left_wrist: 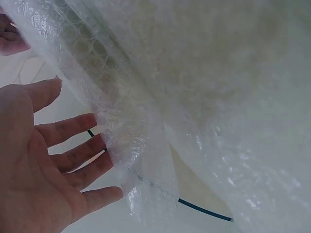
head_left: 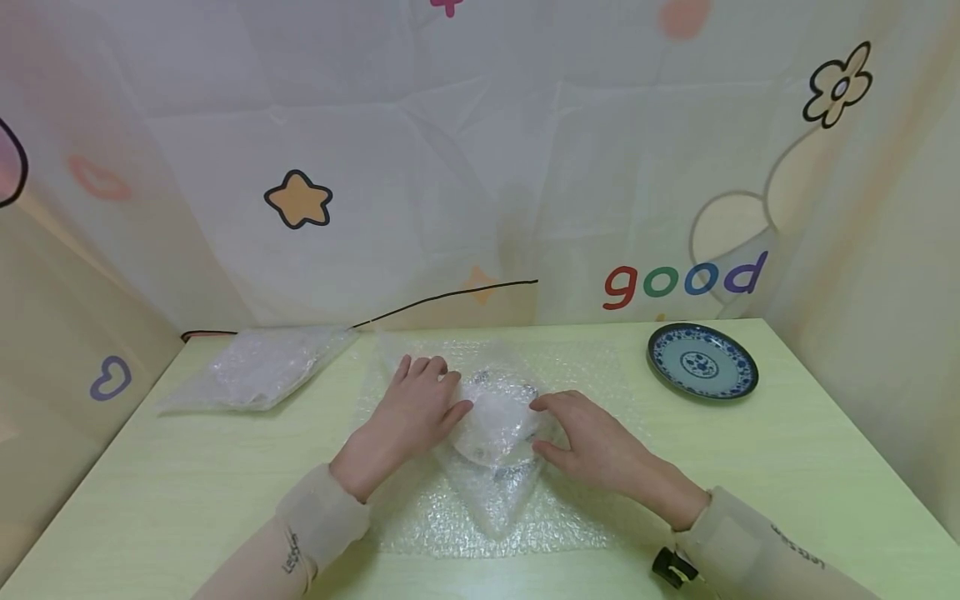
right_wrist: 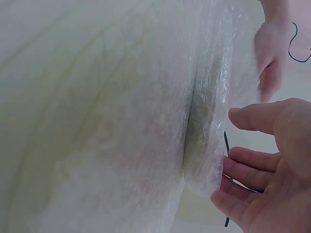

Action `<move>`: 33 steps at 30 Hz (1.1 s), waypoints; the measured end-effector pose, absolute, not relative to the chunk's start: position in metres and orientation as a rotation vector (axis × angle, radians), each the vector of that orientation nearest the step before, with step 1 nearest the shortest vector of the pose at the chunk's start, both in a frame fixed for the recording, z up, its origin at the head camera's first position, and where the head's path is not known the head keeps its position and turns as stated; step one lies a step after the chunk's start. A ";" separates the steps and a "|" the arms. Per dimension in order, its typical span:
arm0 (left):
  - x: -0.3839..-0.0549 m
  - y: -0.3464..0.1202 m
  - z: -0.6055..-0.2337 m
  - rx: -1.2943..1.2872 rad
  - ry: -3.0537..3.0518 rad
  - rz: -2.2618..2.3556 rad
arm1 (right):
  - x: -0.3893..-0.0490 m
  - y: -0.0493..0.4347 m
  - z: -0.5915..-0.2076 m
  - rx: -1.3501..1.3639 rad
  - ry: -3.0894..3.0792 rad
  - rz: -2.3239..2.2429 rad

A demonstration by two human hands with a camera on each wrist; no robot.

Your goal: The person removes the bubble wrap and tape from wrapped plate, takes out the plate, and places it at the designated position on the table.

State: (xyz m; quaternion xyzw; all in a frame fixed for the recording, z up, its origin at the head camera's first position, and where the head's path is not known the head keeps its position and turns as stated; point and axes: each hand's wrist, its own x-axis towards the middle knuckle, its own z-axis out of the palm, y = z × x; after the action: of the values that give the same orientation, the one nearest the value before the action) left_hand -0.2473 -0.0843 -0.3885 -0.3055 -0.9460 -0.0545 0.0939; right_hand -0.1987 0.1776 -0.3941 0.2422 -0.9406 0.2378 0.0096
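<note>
A round, pale, plate-like thing with dark marks near its rim [head_left: 491,429] lies on a bubble wrap sheet [head_left: 420,525] in the middle of the table. Corners of the sheet are folded over it, which partly hides it. At its left edge, my left hand [head_left: 420,404] rests on the wrap with spread fingers; its fingertips touch the film in the left wrist view. My right hand [head_left: 596,437] is at the right edge, thumb and fingers apart. In the right wrist view, some fingers [right_wrist: 245,170] touch the wrap's side.
A bubble-wrapped bundle [head_left: 270,367] lies at the back left of the pale green table [head_left: 810,467]. A blue patterned plate with a dark rim [head_left: 702,361] is at the back right. Behind the table hangs a printed curtain [head_left: 480,192].
</note>
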 end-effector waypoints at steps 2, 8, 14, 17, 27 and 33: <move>-0.246 -0.085 -0.388 -0.914 -2.791 -0.167 | -0.199 0.178 -0.394 0.750 -2.945 0.742; -0.244 -0.085 -0.386 -0.949 -2.753 -0.164 | -0.199 0.178 -0.395 0.800 -2.930 0.708; -0.241 -0.083 -0.383 -0.953 -2.780 -0.214 | -0.199 0.179 -0.394 0.827 -2.930 0.678; -0.240 -0.083 -0.381 -0.930 -2.813 -0.235 | -0.199 0.179 -0.394 0.831 -2.936 0.677; -0.232 -0.084 -0.375 -0.820 -2.914 -0.310 | -0.200 0.178 -0.394 0.814 -2.972 0.666; -0.230 -0.088 -0.375 -0.815 -2.956 -0.309 | -0.200 0.177 -0.394 0.796 -2.994 0.662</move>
State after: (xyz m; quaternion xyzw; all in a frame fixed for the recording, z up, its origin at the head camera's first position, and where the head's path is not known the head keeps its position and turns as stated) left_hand -0.2302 -0.0875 -0.3754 -0.2643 -0.9588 -0.1002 0.0297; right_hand -0.2003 0.1771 -0.3944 0.2514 -0.9450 0.2090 -0.0133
